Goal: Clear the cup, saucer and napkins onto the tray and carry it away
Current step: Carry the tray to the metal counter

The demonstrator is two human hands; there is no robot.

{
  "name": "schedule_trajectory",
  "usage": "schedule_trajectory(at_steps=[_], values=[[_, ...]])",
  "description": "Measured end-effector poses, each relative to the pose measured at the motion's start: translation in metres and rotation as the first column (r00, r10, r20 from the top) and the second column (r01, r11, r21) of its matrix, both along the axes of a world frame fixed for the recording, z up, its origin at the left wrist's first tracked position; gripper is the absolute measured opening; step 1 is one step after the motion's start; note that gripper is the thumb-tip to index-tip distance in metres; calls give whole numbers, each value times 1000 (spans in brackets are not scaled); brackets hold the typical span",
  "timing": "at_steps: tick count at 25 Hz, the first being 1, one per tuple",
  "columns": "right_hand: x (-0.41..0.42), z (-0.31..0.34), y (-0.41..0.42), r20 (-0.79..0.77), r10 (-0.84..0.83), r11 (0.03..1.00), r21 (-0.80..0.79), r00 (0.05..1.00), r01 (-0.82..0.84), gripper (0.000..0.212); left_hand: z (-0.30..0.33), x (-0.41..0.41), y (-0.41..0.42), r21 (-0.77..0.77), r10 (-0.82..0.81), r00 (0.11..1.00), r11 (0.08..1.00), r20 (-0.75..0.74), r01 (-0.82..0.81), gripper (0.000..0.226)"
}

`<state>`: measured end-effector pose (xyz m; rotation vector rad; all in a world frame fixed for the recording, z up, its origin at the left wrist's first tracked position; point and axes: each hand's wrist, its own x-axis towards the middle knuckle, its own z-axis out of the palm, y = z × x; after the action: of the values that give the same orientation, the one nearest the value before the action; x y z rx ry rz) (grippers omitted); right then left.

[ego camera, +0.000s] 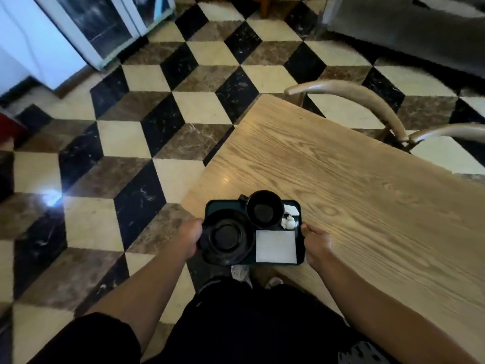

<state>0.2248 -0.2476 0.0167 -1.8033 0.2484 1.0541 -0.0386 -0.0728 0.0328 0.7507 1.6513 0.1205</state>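
Head view of a loaded dark tray (300, 206) held at the near corner of a wooden table (354, 185). The tray carries four items: a black saucer (225, 237) in its left half, overlapping the left rim; a black cup (264, 210) at the far middle, upright, its handle pointing far-left; a flat white napkin (276, 245) in the near right part; and a crumpled white napkin (288, 221) just beyond it, beside the cup, with a further white scrap at the far right corner. The left hand (190, 235) is closed around the tray's left edge next to the saucer; the right hand (316, 243) is closed around the right edge, thumb on top of the rim. Whether the tray rests on the table or is lifted clear cannot be told. The rest of the table top is bare wood. Two curved wooden chair backs (367, 101) stand at the table's far right side. A cube-patterned tiled floor (131, 143) lies to the left, and white-framed cabinets (86, 27) stand at far left
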Motion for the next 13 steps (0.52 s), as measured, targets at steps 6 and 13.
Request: schedule_trajectory(at_steps=[6, 13], values=[[-55, 10, 48, -22, 171, 984, -48, 985, -172, 29, 5, -84, 4, 78, 79, 997, 994, -9, -78, 31], [-144, 7, 147, -17, 306, 949, -78, 952, -307, 24, 4, -189, 57, 74, 242, 970, 967, 30, -243, 26]])
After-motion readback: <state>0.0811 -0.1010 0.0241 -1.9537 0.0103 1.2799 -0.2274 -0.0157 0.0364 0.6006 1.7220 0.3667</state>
